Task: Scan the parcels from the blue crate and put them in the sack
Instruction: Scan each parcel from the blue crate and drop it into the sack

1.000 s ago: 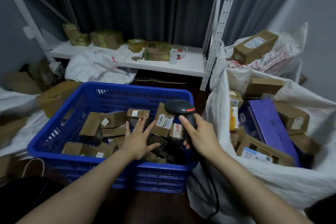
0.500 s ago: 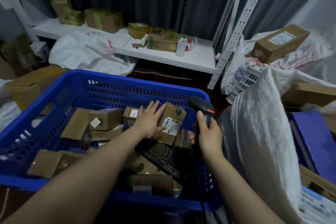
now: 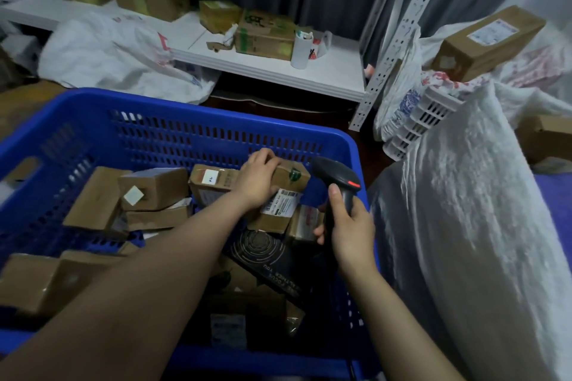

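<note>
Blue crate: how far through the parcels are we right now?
Done: at least one cardboard box shows beyond the edge of the white sack, so some parcels look bagged. In hand: the left hand grips a labelled parcel in the blue crate, and the right hand holds the scanner beside it; it is not lifted out yet. Left: many more boxes lie in the crate, so most of the job looks ahead.

brown cardboard parcel (image 3: 280, 206) sits under the left hand (image 3: 257, 179) in the blue plastic crate (image 3: 216, 114), black handheld scanner (image 3: 337, 173) in the right hand (image 3: 353, 226), white woven sack (image 3: 464, 226) just right of that
</note>
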